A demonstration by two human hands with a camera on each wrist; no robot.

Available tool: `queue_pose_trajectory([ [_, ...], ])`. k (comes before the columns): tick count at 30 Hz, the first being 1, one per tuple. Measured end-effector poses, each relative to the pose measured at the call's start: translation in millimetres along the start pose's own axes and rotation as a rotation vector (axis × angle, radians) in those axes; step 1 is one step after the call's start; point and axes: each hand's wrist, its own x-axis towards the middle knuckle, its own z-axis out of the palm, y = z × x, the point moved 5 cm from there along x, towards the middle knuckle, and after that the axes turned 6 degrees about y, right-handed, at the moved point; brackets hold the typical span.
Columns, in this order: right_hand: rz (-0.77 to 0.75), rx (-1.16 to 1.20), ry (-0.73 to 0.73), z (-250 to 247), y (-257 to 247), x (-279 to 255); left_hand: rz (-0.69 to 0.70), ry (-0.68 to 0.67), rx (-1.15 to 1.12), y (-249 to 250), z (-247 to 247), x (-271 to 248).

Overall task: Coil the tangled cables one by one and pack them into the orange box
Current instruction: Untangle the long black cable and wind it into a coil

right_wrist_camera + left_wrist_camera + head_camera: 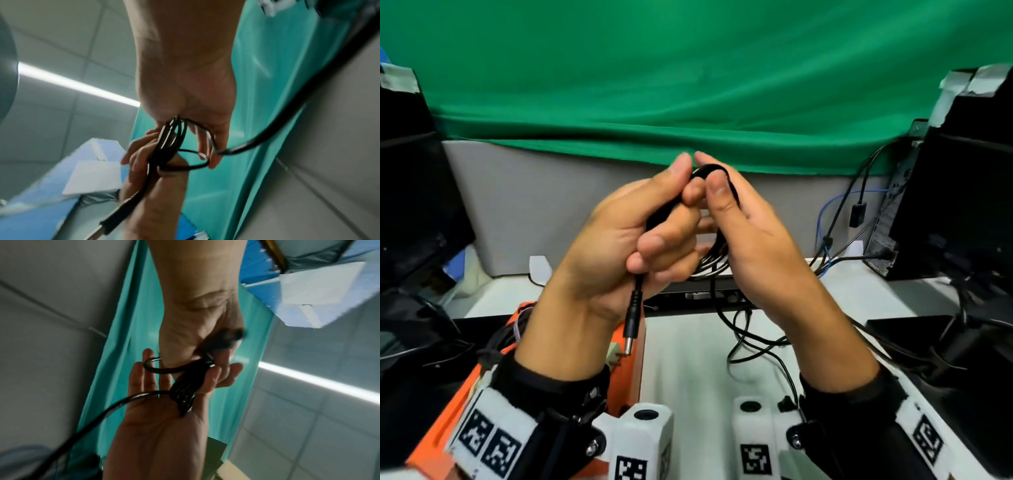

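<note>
Both hands are raised over the white table [688, 370] and share one black cable [719, 253]. My left hand [616, 236] grips the wound coil [185, 394] in its curled fingers, and the barrel plug [631, 318] dangles below that fist. My right hand [753, 236] faces it with its fingers nearly straight; its thumb [717, 192] presses the top loop [709, 169], and a strand runs over its fingers [211, 146]. The unwound tail [743, 339] hangs to the table. The orange box [434, 418] sits at lower left under my left wrist, with wires and white connectors inside.
A black monitor [410, 192] stands at the left and a PC tower [962, 192] at the right, with blue and black leads [832, 222] behind. A dark flat device [688, 294] lies at the table's back. Green cloth [688, 85] hangs behind.
</note>
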Motion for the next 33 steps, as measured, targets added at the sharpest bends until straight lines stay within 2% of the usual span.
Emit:
queue_pose_trajectory([
  [4,-0.076,0.016,0.013,2,-5,-1,-0.110,-0.246,-0.242,-7,3,-1],
  [6,-0.054,0.048,0.011,0,-4,0,-0.119,-0.245,-0.209,-9,-2,-1],
  [8,-0.036,0.055,0.057,-9,-6,1,-0.111,-0.140,-0.066,-11,-8,0],
  [10,-0.041,0.068,0.115,-16,-7,1,-0.082,0.021,0.077,-9,-12,1],
  [13,-0.037,0.125,0.196,-15,-4,1,-0.006,0.245,0.167,-6,-7,6],
  [16,-0.151,-0.002,0.299,-8,-6,-1,0.067,0.489,0.198,-10,-4,10],
  [18,-0.209,0.006,0.290,-5,-11,-5,0.109,0.548,0.241,-11,-2,9],
  [20,-0.232,0.052,0.261,-9,-13,-7,0.128,0.536,0.395,-8,-1,7],
  [22,-0.228,0.146,0.198,-9,-12,-7,0.082,0.444,0.471,-4,2,5],
  [25,-0.221,0.165,0.110,-7,-7,-5,-0.057,0.271,0.300,-3,5,0],
  [29,-0.302,-0.118,0.097,-12,-10,-4,-0.088,0.109,0.223,-4,6,-3],
  [31,-0.268,-0.112,0.088,-12,-9,-3,-0.079,0.094,0.171,-4,6,-3],
  [33,-0.125,-0.019,0.081,-13,-3,1,-0.075,0.159,0.116,-3,2,0],
])
